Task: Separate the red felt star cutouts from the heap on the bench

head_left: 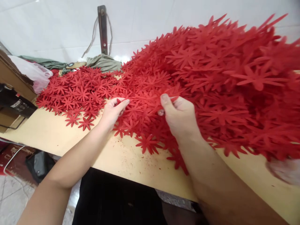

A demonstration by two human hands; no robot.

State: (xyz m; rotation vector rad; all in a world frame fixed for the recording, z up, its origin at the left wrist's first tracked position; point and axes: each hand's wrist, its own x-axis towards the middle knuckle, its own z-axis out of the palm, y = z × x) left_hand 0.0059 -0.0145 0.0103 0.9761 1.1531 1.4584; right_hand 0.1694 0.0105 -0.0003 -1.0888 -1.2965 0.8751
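My left hand is closed in a pinch, with red material showing between thumb and fingers. Opposite it, my right hand also pinches a red flower-shaped cutout, its thumb on top and a petal sticking out past the knuckles. Whether both hands grip the same cutout is unclear, because red on red blends together. Under and behind the hands spreads a large heap of red flower cutouts with long narrow petals. A lower pile of darker-looking red cutouts lies left of my left hand.
Everything lies on a pale wooden table dotted with red scraps, against a white tiled wall. A dark strap-like tool leans there. Green cloth, a plastic bag and a black box stand left. A blurred pale shape is at right.
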